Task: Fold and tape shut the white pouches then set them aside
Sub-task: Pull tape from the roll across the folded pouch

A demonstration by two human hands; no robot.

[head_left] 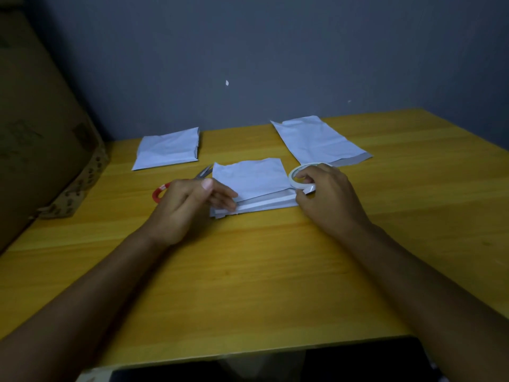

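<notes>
A folded white pouch (pixel 252 180) lies in the middle of the yellow wooden table (pixel 261 271). My left hand (pixel 190 205) holds the pouch's left edge, fingers on top of the fold. At the pouch's right corner my right hand (pixel 327 194) grips a white tape roll (pixel 298 177), a finger through its hole. Another folded pouch (pixel 168 148) rests at the back left. A flat unfolded pouch (pixel 316 140) lies at the back right.
Red-handled scissors (pixel 162 191) lie just behind my left hand, partly hidden by it and the pouch. A large cardboard box (pixel 35 133) stands along the table's left side. A grey wall (pixel 248 51) closes the back.
</notes>
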